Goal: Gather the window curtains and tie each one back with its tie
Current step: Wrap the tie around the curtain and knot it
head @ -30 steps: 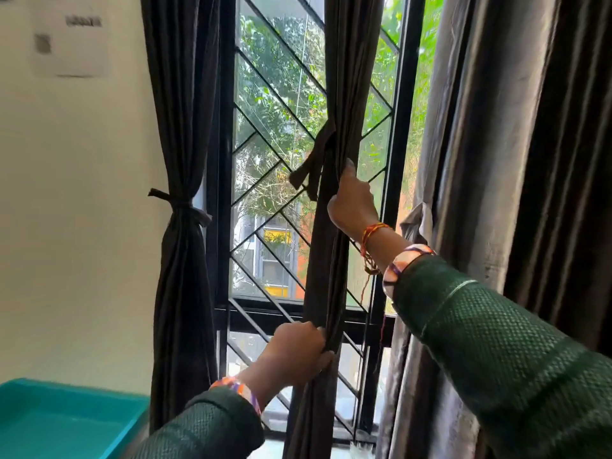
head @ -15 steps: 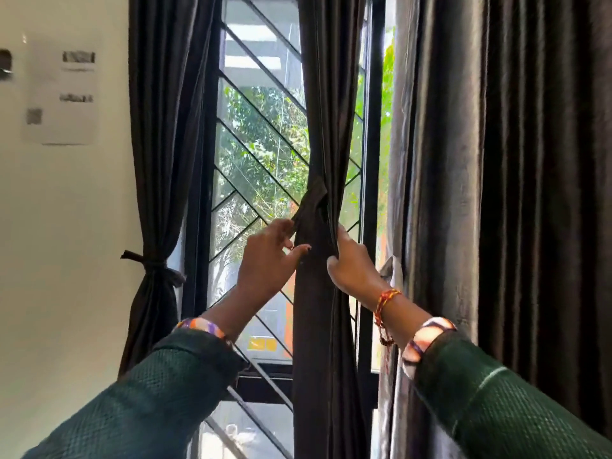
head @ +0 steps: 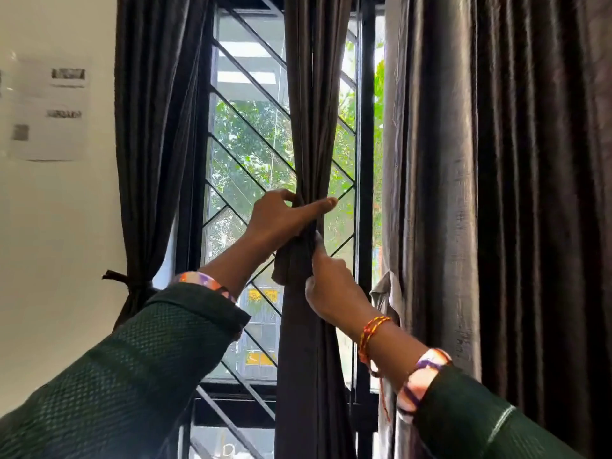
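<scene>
Clamped round the gathered middle curtain (head: 309, 134), the left hand (head: 276, 220) pinched it with thumb stretched across; just below, the right hand (head: 334, 286) seemed to pinch the tie (head: 287, 265), though folds hid its fingers. Keeping the bunch tight while drawing the tie round would likely serve best.

Left hand (head: 281, 220) grips gathered middle curtain (head: 311, 111); right hand (head: 334, 289) pinches tie (head: 287, 263) below

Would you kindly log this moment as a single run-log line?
left curtain: tied | middle curtain: gathered, untied | left hand: grips it, with tie | right hand: pinches edge
</scene>
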`<act>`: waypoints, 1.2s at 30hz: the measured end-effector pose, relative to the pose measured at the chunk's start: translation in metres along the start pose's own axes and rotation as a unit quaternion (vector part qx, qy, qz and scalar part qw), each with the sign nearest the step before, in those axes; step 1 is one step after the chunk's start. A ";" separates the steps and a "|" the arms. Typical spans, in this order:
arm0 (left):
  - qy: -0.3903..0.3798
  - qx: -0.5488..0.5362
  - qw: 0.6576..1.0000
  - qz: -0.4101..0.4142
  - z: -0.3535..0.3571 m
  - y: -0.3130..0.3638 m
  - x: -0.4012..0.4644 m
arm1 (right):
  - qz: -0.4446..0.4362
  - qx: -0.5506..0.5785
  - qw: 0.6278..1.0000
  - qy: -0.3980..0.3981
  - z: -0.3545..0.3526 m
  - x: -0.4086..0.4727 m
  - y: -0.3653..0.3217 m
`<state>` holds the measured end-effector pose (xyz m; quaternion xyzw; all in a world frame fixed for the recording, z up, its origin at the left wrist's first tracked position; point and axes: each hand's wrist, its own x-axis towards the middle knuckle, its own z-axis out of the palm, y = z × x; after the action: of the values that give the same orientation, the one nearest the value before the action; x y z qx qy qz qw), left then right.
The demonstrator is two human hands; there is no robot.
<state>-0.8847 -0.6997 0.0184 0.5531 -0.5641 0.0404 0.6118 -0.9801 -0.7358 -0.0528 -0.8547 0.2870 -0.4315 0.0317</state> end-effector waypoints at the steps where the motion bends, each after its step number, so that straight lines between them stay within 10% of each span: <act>1: 0.009 0.058 0.998 0.001 0.004 0.001 0.003 | -0.007 -0.030 1.000 -0.005 0.003 0.000 -0.006; 6: 0.092 0.148 0.984 -0.020 0.001 -0.010 0.022 | -0.069 -0.042 0.996 -0.040 0.009 0.007 -0.024; 9: 0.014 -0.030 0.996 -0.083 -0.026 -0.026 0.030 | -0.006 0.173 0.985 0.020 -0.010 0.026 -0.004; 12: -0.089 -0.217 0.964 -0.123 -0.053 -0.032 0.030 | 0.146 0.399 0.895 0.137 -0.020 0.056 0.020; 21: -0.188 -0.281 0.937 -0.093 -0.073 -0.054 0.050 | 0.094 0.569 0.803 -0.150 -0.005 0.079 -0.004; 31: -0.038 0.095 0.994 -0.032 -0.076 -0.107 0.078 | 0.108 0.325 0.939 -0.021 -0.006 0.110 0.020; 36: 0.078 0.207 0.975 0.001 -0.052 -0.110 0.077 | 0.032 0.261 0.943 0.205 -0.011 0.111 0.019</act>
<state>-0.7498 -0.7488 0.0186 0.6626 -0.4946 0.1994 0.5259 -0.9455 -0.8066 0.0284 -0.6999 0.1920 -0.6558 0.2080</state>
